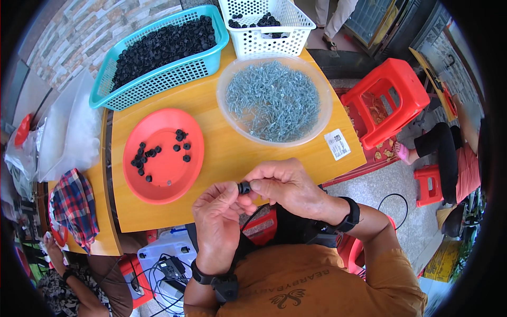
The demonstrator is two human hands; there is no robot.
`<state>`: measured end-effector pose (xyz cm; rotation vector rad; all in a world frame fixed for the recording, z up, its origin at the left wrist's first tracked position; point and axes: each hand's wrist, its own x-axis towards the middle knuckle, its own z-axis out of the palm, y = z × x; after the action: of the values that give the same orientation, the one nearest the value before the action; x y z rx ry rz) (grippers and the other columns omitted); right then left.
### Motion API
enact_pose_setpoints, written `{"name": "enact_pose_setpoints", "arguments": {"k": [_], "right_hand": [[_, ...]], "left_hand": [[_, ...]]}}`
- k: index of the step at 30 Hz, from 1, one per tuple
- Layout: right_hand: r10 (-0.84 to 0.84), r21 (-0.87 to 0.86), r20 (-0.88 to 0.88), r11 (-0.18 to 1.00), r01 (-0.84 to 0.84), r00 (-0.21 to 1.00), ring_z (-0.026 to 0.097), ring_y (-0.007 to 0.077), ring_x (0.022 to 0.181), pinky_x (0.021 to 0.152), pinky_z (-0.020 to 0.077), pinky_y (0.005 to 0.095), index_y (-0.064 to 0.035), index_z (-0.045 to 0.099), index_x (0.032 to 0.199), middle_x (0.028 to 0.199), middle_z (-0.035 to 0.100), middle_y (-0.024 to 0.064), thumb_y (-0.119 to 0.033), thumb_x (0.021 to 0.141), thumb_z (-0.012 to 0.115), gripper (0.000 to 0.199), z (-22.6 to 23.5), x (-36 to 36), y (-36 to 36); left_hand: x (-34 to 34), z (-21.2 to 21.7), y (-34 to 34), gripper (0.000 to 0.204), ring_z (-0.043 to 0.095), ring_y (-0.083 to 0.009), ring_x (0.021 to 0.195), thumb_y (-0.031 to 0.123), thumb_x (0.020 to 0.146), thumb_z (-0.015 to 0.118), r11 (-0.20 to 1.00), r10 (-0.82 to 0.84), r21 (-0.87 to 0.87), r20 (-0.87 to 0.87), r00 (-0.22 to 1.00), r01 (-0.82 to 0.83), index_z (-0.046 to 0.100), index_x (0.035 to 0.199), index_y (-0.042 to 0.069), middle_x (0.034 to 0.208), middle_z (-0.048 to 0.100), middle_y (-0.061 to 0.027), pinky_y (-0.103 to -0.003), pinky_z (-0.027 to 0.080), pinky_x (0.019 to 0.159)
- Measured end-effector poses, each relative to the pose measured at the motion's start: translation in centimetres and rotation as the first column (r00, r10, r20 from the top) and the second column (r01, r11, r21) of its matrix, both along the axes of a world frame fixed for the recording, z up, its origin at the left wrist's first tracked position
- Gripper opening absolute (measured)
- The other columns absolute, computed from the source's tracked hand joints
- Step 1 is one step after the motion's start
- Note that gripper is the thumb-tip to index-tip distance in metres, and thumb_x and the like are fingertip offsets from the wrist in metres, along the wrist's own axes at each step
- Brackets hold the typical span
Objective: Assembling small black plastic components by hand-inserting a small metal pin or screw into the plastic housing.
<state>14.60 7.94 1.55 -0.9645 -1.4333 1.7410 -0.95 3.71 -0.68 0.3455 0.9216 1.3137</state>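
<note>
A small black plastic part is pinched between my two hands over the table's near edge. My left hand closes thumb and fingers on its left side. From the right, my right hand presses its thumb and forefinger against the same piece; whether a screw is in it I cannot make out. Beyond my left hand lies a round red plate with several similar black parts. Ahead of my right hand stands a clear round tub heaped with silver screws.
A teal basket full of black parts and a white basket line the wooden table's far side. A red stool stands to the right. Other people sit at far left and right; cables hang over a plastic box below.
</note>
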Motion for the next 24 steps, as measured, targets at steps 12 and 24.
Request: {"name": "enact_pose_setpoints", "arguments": {"k": [12,24], "right_hand": [[0.007,0.363,0.127,0.93,-0.053,0.992,0.061,0.0126,0.086,0.075,0.0532,0.0264,0.0046,0.054,0.106,0.096,0.06,0.0079,-0.001,0.087,0.058,0.021,-1.9,0.2,-0.4],[-0.223,0.26,0.108,0.947,0.188,0.969,0.056,0.0033,0.07,0.061,0.0463,0.0186,0.0,0.063,0.095,0.077,0.062,0.0005,-0.009,0.084,0.065,0.014,2.2,3.8,3.3]], "left_hand": [[1.5,0.5,-0.8,0.009,0.059,-0.0147,0.068,-0.002,0.08,0.06,0.963,0.182,0.235,-0.207,0.961,-0.132,0.062,0.087,-0.007,0.08,0.064,-0.0119,-0.024,0.047,0.064],[-1.2,3.0,-3.0,0.015,0.062,-0.0173,0.071,0.004,0.084,0.058,0.939,0.254,0.307,-0.311,0.916,-0.156,0.061,0.096,-0.005,0.081,0.066,-0.0126,-0.026,0.049,0.07]]}}
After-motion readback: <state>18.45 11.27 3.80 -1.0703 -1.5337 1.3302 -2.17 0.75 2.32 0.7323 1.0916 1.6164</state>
